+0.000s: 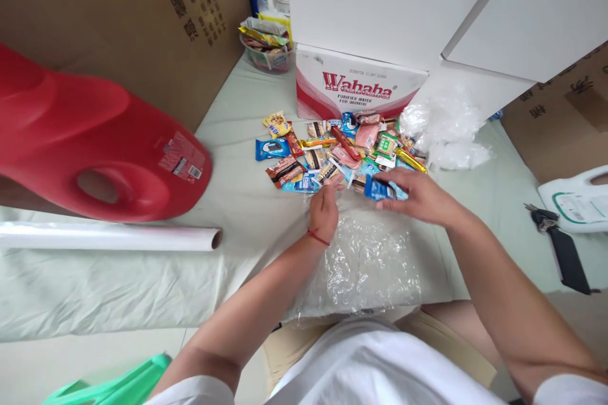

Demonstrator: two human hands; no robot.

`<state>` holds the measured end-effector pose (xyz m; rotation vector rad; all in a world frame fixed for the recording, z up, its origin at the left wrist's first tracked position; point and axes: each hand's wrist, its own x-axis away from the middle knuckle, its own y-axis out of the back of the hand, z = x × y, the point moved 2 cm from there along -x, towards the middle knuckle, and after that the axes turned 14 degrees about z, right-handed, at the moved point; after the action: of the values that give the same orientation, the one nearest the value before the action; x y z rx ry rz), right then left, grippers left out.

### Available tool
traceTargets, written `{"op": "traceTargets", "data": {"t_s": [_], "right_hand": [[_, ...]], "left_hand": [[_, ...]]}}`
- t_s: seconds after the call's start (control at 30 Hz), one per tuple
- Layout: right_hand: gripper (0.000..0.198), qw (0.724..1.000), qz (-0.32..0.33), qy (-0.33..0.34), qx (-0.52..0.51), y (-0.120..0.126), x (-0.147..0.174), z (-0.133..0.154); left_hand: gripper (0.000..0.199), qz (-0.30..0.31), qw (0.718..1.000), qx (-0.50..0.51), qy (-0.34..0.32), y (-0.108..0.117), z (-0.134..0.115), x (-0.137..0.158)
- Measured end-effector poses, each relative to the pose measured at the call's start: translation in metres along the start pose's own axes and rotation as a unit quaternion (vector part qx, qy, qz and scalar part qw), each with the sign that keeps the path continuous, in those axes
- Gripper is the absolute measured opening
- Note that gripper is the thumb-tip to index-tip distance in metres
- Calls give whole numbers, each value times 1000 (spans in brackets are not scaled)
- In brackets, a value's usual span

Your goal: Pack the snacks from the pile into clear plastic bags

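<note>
A pile of small wrapped snacks (pixel 344 155) in mixed colours lies on the pale green cloth. My right hand (pixel 415 193) grips a dark blue snack packet (pixel 377 188) between thumb and fingers at the pile's near right side. At the near edge of the pile, my left hand (pixel 324 205) has its fingers stretched out against the packets, with a red string on the wrist. Nothing is plainly held in it, though its fingertips are partly lost among the wrappers. Below both hands, a clear plastic bag (pixel 370 259) is spread flat and crinkled.
Behind the pile stands a white and red water carton (pixel 356 85). Bunched clear plastic (pixel 441 130) lies to its right. On the left are a red jug (pixel 118 139) and a white roll (pixel 109 236). Keys with a black case (pixel 565 253) lie far right, near a white bottle (pixel 579 202).
</note>
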<state>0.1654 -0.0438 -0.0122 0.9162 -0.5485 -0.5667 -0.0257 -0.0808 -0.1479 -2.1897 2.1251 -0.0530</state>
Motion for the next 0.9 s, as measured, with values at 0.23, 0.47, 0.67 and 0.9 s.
{"op": "traceTargets", "data": {"t_s": [0.23, 0.47, 0.67, 0.9], "right_hand": [[58, 999, 36, 23, -3, -93, 27, 21], [59, 1000, 7, -7, 8, -131, 22, -6], [50, 998, 34, 44, -43, -71, -2, 5], [26, 992, 9, 37, 117, -20, -167, 34]], "left_hand": [[61, 0, 1000, 25, -4, 2, -1, -3], [54, -55, 998, 9, 4, 9, 6, -8], [51, -65, 997, 24, 19, 9, 5, -8], [48, -35, 998, -50, 6, 8, 6, -6]]}}
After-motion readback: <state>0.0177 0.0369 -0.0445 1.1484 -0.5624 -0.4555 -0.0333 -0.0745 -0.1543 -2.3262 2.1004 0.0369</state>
